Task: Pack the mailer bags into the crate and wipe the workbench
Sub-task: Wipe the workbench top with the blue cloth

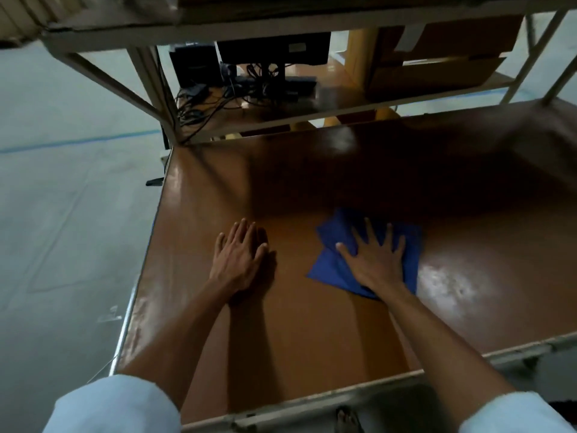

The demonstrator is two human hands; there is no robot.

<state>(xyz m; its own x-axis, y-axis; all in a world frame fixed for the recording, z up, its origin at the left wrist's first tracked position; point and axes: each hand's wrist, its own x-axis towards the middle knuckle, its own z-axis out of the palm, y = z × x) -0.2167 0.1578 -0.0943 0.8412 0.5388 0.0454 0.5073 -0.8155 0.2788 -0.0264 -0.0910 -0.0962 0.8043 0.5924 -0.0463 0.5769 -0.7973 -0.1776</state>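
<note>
The single head view looks forward and steeply down, close over the workbench [312, 323] from its near edge.

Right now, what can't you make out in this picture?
All from the head view:
- The middle of the blue cloth: covered by the right hand pressing on it.
- The label on the monitor: too small and blurred to read.
- The far right of the workbench: dark and smeared.
- The upper shelf: cut off by the top edge.
- The crate and mailer bags: nowhere in view.

Dim, glare on workbench [443, 279] (edges warped)
</note>
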